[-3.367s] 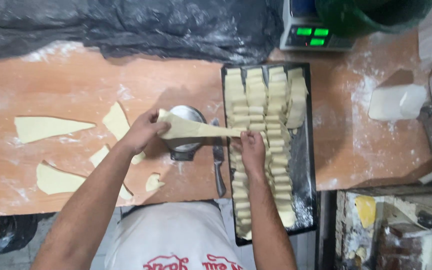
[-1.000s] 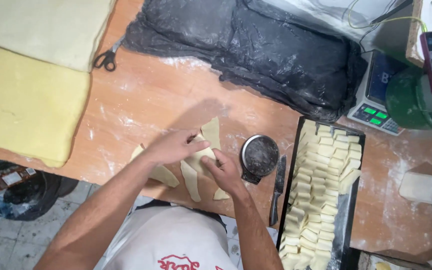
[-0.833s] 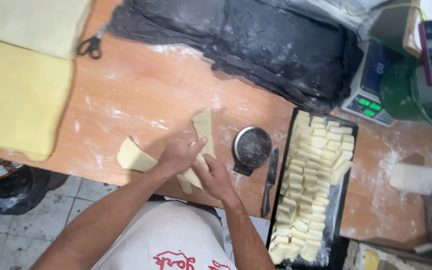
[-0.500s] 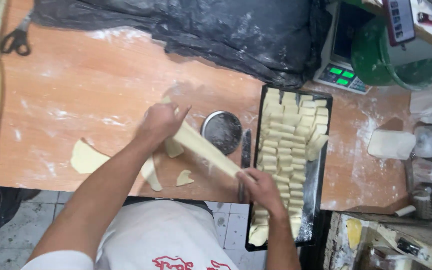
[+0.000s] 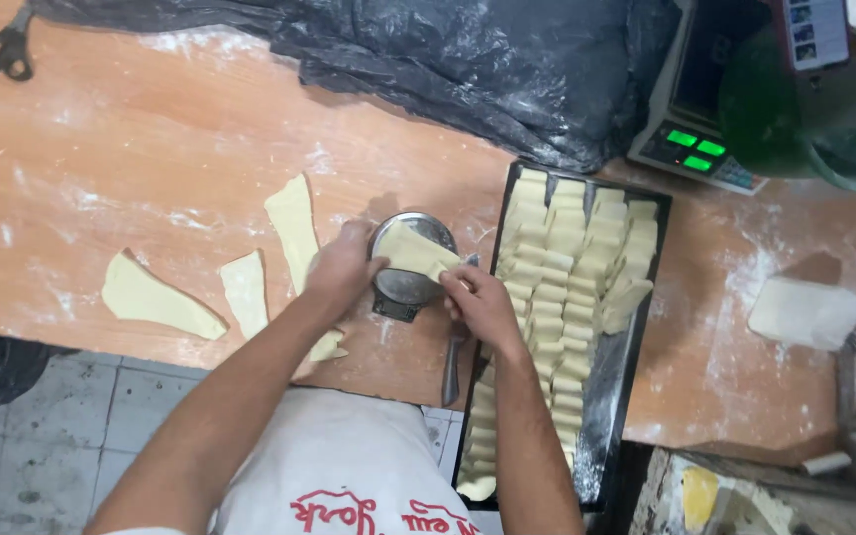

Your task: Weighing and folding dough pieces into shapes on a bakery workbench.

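We work at the floured wooden table. Right of our grip stands the black tray, packed with rows of folded dough pieces. Left of it lie three cut dough triangles. Directly under the grip sits a round metal tin, a knife just below it. Our left hand and right hand pinch one dough strip between them.
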